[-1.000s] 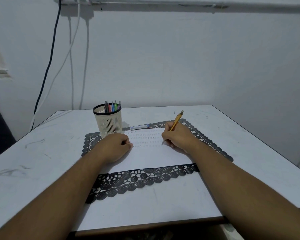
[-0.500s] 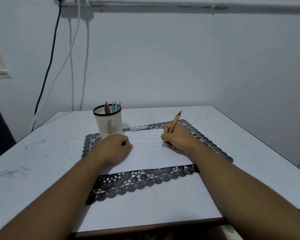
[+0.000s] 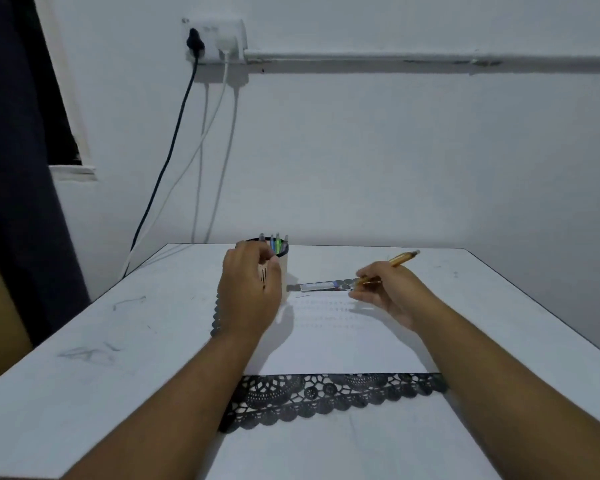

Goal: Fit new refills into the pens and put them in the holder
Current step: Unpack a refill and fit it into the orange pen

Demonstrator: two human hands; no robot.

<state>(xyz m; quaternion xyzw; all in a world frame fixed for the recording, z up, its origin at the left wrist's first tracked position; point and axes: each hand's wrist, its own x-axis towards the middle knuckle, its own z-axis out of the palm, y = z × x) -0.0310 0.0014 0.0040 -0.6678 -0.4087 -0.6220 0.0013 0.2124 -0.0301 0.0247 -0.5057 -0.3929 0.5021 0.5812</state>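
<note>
My right hand (image 3: pixel 387 289) holds an orange pen (image 3: pixel 397 261) above the white sheet of paper (image 3: pixel 340 334), its far end pointing up and to the right. My left hand (image 3: pixel 248 289) is raised in front of the cream mesh pen holder (image 3: pixel 283 271), fingers curled near its rim and covering most of it; whether it touches the holder is unclear. Several coloured pens (image 3: pixel 276 242) stand in the holder. A small pale tube or refill pack (image 3: pixel 317 286) lies on the mat just behind the paper.
A black lace mat (image 3: pixel 326 393) lies under the paper on the white table (image 3: pixel 118 358). Cables (image 3: pixel 174 150) hang from a wall socket behind the table's left corner. A dark curtain hangs at the far left.
My left hand has lifted off the paper and moved up to the holder. My right hand has raised the orange pen off the paper. The camera has tilted up.
</note>
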